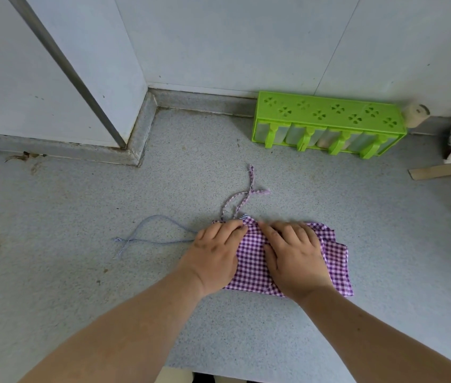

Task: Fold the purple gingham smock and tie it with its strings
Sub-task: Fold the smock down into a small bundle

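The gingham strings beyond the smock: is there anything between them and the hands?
Nothing visible. The gingham strings lie loose on bare counter just beyond the smock, where the left hand and right hand press.

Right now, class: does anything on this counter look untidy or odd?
Yes. The smock strings sprawl loose and frayed beyond both hands; brown stains mark the wall seam at left.

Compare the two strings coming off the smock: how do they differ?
The gingham string is purple-checked and thick; the blue string is plain pale blue and thin. The gingham string runs away from the smock toward the wall; the blue string trails left, past the left hand. Both lie loose, looped and untied on the counter.
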The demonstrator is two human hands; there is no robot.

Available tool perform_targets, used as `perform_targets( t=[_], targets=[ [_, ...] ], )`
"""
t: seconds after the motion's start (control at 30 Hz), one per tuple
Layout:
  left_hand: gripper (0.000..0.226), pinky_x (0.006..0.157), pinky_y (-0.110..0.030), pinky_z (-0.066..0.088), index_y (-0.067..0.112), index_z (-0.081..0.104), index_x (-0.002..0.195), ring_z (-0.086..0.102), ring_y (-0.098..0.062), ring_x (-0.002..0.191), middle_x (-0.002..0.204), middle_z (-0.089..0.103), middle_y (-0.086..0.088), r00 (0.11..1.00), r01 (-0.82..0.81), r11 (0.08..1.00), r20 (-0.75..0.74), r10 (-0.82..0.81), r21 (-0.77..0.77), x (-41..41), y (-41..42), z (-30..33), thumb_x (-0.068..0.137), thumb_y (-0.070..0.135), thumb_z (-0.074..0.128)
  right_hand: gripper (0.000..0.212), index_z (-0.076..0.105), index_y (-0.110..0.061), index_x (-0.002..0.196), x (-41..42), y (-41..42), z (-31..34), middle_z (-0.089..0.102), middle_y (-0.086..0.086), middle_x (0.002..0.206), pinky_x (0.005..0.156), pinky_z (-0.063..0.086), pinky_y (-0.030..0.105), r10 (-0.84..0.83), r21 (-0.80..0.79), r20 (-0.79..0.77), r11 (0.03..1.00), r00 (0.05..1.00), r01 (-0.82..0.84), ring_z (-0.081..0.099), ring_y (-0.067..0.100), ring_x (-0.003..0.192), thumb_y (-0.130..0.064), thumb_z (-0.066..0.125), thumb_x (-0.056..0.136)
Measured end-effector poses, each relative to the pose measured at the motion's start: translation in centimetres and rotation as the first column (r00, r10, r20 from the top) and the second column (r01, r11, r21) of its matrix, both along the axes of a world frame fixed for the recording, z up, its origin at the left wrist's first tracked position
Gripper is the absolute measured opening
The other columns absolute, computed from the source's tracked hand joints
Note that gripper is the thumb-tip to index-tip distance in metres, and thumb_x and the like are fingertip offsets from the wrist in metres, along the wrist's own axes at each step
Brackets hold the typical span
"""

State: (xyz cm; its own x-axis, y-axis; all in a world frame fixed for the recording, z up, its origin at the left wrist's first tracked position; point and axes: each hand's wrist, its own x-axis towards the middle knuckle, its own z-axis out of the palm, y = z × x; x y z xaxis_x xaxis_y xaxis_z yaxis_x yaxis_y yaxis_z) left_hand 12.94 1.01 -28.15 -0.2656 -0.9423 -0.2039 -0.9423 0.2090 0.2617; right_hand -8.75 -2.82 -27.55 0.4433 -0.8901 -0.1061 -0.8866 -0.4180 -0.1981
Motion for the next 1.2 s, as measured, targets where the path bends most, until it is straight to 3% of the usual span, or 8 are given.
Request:
perform_targets(
  t=[0.17,0.33,0.6,0.73,0.83,1.0,1.1,1.2],
  targets=[
    [0.058,0.116,-0.042,0.040,0.023,0.045,0.152,0.042,-0.018,0.137,0.171,0.018,0.006,0.999,-0.008,0.998,-0.048,0.005,-0.063,0.4,0.3,-1.0,0.096,0.035,0.032,0.054,0.043,-0.032,0.155,0.8,-1.1,0.1,0.058,-0.007,0.121,0.108,0.041,0.053,0.066,-0.062,-0.045,0.996,0.997,-0.069,0.056,0.024,0.114,-0.040,0.048,0.101],
    [0.051,0.107,-0.042,0.048,0.022,0.054,0.143,0.053,-0.019,0.126,0.168,0.033,0.006,0.997,-0.013,0.990,-0.082,0.001,-0.142,0.6,0.3,-1.5,0.094,0.032,0.042,0.042,0.061,-0.031,0.135,1.6,-2.1,0.2,0.059,-0.007,0.125,0.102,0.047,0.052,0.153,-0.039,0.003,0.988,0.988,-0.153,0.058,0.026,0.115,-0.032,0.061,0.093],
    [0.054,0.109,-0.042,0.048,0.020,0.051,0.147,0.051,-0.019,0.125,0.140,0.054,0.004,0.995,-0.028,0.988,-0.101,0.013,-0.149,0.6,0.1,-1.3,0.094,0.030,0.042,0.035,0.055,-0.032,0.137,2.4,-3.2,1.9,0.056,-0.005,0.128,0.113,0.037,0.045,0.137,0.086,0.035,0.986,0.990,-0.139,0.051,0.024,0.124,-0.023,0.041,0.106],
    [0.051,0.109,-0.043,0.047,0.020,0.054,0.144,0.050,-0.021,0.125,0.142,0.050,0.002,0.994,-0.003,0.990,-0.112,-0.013,-0.139,0.8,0.1,-1.5,0.096,0.031,0.042,0.044,0.046,-0.032,0.140,4.6,-5.7,3.6,0.043,0.001,0.131,0.097,0.054,0.043,0.188,0.104,0.007,0.977,0.982,-0.188,0.053,0.024,0.115,-0.014,0.051,0.101],
    [0.050,0.110,-0.045,0.047,0.019,0.056,0.142,0.051,-0.023,0.125,0.147,0.047,0.000,0.992,-0.016,0.990,-0.130,-0.002,-0.139,0.9,0.1,-1.5,0.096,0.031,0.041,0.037,0.050,-0.033,0.131,6.4,-7.5,4.0,0.038,-0.001,0.127,0.091,0.057,0.043,0.240,0.124,-0.062,0.965,0.969,-0.231,0.054,0.023,0.111,-0.024,0.065,0.098],
    [0.049,0.109,-0.045,0.047,0.018,0.057,0.141,0.052,-0.023,0.125,0.147,0.048,0.000,0.988,-0.027,0.988,-0.155,0.003,-0.150,1.0,0.1,-1.6,0.096,0.031,0.041,0.021,0.056,-0.021,0.124,6.4,-8.4,3.9,0.045,0.001,0.125,0.083,0.056,0.040,0.289,0.092,-0.194,0.957,0.937,-0.276,0.057,0.022,0.102,-0.030,0.052,0.106],
    [0.048,0.107,-0.044,0.049,0.017,0.059,0.140,0.052,-0.021,0.123,0.141,0.051,0.002,0.985,-0.028,0.986,-0.170,-0.001,-0.166,1.1,0.2,-1.7,0.096,0.030,0.043,0.017,0.051,-0.020,0.123,5.6,-8.1,4.1,0.054,-0.001,0.102,0.068,0.049,0.037,0.288,0.127,-0.226,0.956,0.931,-0.265,0.059,0.022,0.086,-0.024,0.043,0.108],
    [0.048,0.109,-0.043,0.048,0.017,0.059,0.140,0.052,-0.021,0.124,0.139,0.052,0.002,0.983,-0.040,0.984,-0.183,0.008,-0.171,1.1,0.1,-1.7,0.096,0.030,0.044,0.011,0.045,-0.022,0.116,4.6,-8.5,4.6,0.041,-0.007,0.077,0.064,0.049,0.039,0.249,0.195,-0.234,0.959,0.940,-0.205,0.056,0.022,0.076,-0.017,0.044,0.107]
  ],
)
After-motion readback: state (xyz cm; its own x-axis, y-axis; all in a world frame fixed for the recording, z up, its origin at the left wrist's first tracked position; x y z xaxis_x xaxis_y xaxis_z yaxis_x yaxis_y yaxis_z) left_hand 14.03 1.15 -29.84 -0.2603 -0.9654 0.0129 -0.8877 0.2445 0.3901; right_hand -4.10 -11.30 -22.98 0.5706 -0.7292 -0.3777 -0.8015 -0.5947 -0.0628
